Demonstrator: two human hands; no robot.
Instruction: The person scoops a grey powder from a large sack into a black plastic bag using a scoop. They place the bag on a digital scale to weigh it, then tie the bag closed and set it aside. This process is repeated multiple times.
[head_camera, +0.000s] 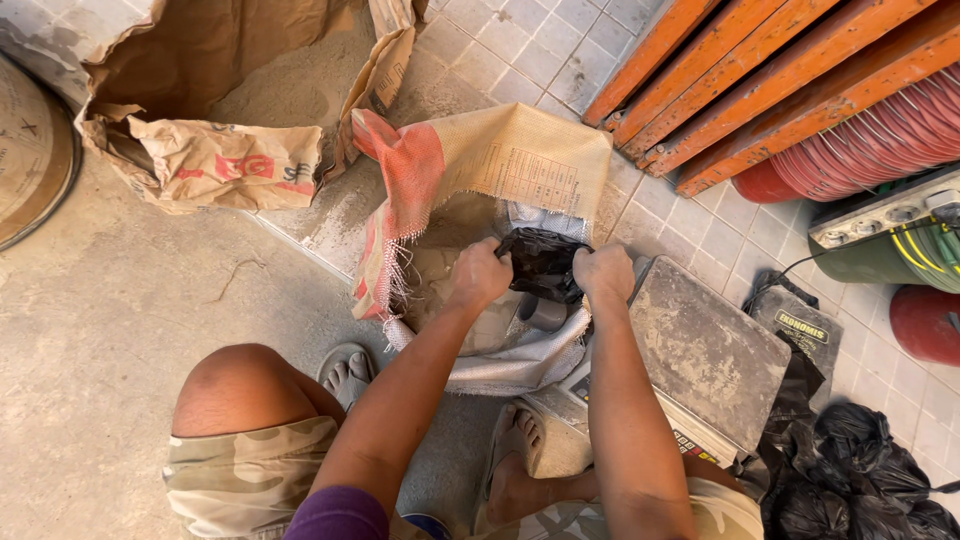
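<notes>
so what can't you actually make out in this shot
- Inside of the black plastic bag, head view: both hands grip its mouth, so its contents are hidden.
- Left hand and right hand: fingers curl under into the bag, out of sight.
- Grey scoop: only partly visible below the bag.
- Weighing scale: display covered by the right forearm.
- Open paper sack: cut off by the top edge.

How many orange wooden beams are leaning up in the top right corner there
4: the orange beams lie side by side, slanting from the tiled floor to the top right edge, above the red hose coil. More may lie beyond the frame.
</notes>
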